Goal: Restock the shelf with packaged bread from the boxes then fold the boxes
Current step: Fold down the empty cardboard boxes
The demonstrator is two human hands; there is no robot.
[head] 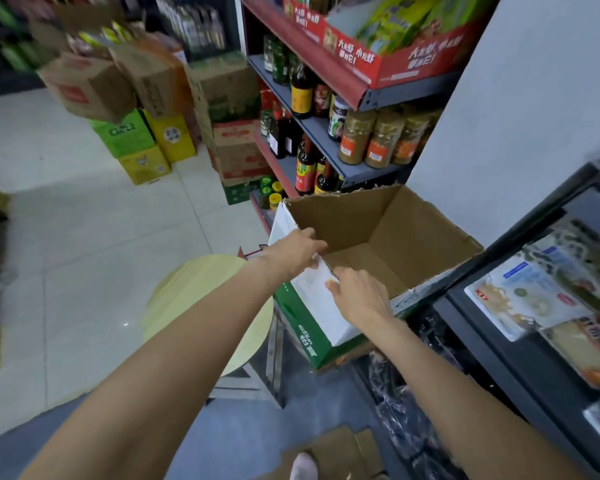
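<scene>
Both hands are on the open cardboard box (378,237) in the middle of the scene; the left hand (297,251) curls its fingers over the near-left rim and grips it; the right hand (359,296) sits just beside it, fingers bent onto the same white flap, though whether it pinches or only presses the flap I cannot tell; the box shows bare brown walls and floor inside, and its outside is white with a green band; it stands tilted, just right of a round pale stool (201,299); packaged bread (527,296) lies on the dark shelf (520,344) at the right, close beside the box; beyond, bottles and jars (371,136) line a grey rack; far left, stacked cartons (146,109) stand on the tiled floor (84,237); flattened cardboard (347,448) lies near a foot at the bottom edge.
</scene>
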